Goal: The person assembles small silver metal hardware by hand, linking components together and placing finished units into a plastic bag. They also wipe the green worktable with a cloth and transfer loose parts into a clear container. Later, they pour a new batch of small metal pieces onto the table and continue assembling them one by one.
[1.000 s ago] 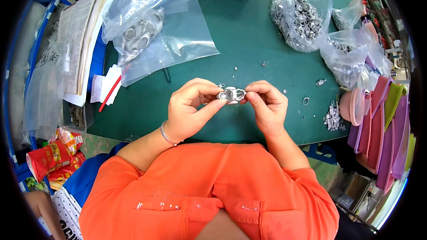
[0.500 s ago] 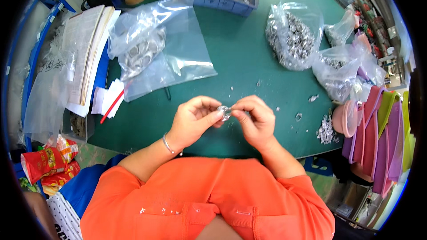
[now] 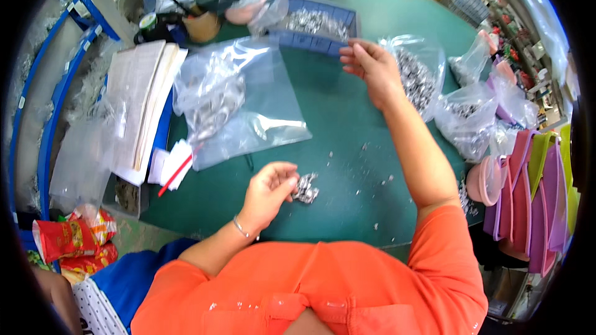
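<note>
My left hand (image 3: 267,195) is low over the green table, with thumb and fingers closed together. At its fingertips is a cluster of small shiny silver metal parts (image 3: 306,188); whether they are held or lie on the table I cannot tell. My right hand (image 3: 374,69) is stretched far forward, its fingers apart and no object visible in them. It is at the right front corner of a blue plastic bin (image 3: 313,46) that holds many small silver parts. Just right of that hand stands a clear bag of silver parts (image 3: 415,77).
A large clear bag with round metal pieces (image 3: 214,102) lies at left, beside papers (image 3: 139,99) and a red pen (image 3: 176,175). More bags (image 3: 465,111), a pink cup (image 3: 484,183) and stacked coloured trays (image 3: 528,198) line the right edge. Loose bits dot the green tabletop (image 3: 347,211).
My right hand has left the ring-like metal piece both hands held and moved forward to the blue bin. My left hand stays low near the body. The view has shifted.
</note>
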`<state>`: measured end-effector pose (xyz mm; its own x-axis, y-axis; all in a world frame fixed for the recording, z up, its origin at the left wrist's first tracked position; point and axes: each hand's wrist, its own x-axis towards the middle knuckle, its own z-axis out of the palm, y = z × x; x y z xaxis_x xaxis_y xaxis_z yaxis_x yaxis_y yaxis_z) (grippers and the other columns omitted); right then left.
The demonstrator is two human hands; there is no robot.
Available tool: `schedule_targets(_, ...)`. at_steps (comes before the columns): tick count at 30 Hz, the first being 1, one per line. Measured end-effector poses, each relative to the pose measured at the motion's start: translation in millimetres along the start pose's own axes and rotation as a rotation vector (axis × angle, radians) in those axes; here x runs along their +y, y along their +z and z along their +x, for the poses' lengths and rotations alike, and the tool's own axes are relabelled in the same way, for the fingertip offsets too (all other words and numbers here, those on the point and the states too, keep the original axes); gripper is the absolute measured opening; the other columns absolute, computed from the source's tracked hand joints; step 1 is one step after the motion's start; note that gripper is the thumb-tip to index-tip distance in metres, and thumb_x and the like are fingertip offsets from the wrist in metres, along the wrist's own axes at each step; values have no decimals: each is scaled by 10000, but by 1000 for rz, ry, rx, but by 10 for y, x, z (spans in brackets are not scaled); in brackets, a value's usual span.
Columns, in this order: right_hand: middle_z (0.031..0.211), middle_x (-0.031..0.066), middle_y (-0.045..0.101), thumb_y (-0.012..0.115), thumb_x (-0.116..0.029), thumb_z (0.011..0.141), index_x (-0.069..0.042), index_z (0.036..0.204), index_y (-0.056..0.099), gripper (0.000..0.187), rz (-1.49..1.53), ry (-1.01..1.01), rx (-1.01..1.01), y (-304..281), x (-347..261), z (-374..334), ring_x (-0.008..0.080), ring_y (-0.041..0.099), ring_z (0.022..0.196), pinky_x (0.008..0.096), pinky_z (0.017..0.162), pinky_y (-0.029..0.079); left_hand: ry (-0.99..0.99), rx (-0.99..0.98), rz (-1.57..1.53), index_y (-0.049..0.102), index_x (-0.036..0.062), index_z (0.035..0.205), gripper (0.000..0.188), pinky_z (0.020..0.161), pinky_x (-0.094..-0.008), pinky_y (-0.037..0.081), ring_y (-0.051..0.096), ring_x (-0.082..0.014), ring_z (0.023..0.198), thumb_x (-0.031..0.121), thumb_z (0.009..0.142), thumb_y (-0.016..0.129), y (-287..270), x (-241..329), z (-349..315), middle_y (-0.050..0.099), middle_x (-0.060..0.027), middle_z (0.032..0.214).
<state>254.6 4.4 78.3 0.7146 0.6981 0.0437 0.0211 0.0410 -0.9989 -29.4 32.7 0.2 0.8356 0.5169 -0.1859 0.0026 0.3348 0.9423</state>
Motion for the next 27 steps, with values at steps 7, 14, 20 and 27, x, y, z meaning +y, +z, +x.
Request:
schedule_targets(7, 1002, 159, 569, 740, -172, 689, -14, 1060, 565, 439, -722, -215, -882, 304, 427, -1365, 315, 536, 940, 384, 814, 443, 144, 9, 205, 528, 18, 1089, 282, 634, -218, 454, 531, -95, 796, 59, 821, 606, -116, -188, 49, 558, -46, 958)
schedule_targets(14, 1047, 155, 506, 749, -87, 633, -30, 1065, 551, 478, -736, -149, -752, 322, 501, -1662, 355, 468, 988, 398, 864, 397, 383, -228, 822, 528, 35, 1038, 367, 815, -387, 423, 530, -317, 892, 134, 719, 679, -56, -199, 46, 547, -135, 938)
schedule_targets(20, 1027, 110, 565, 691, 43, 685, 2, 931, 608, 263, -581, 61, -659, 149, 521, -1825, 197, 575, 839, 281, 717, 473, 290, -343, 838, 546, 36, 998, 299, 792, -380, 424, 537, -297, 859, 103, 731, 664, -3, -273, 36, 552, -119, 894)
schedule_targets(27, 972, 77, 564, 613, 92, 750, 12, 858, 600, 134, -253, 30, -279, 123, 621, -1857, 123, 551, 833, 226, 709, 458, 329, -200, 619, 561, 23, 1023, 316, 758, -345, 468, 578, -258, 827, 148, 757, 679, 67, -225, -18, 560, -124, 929)
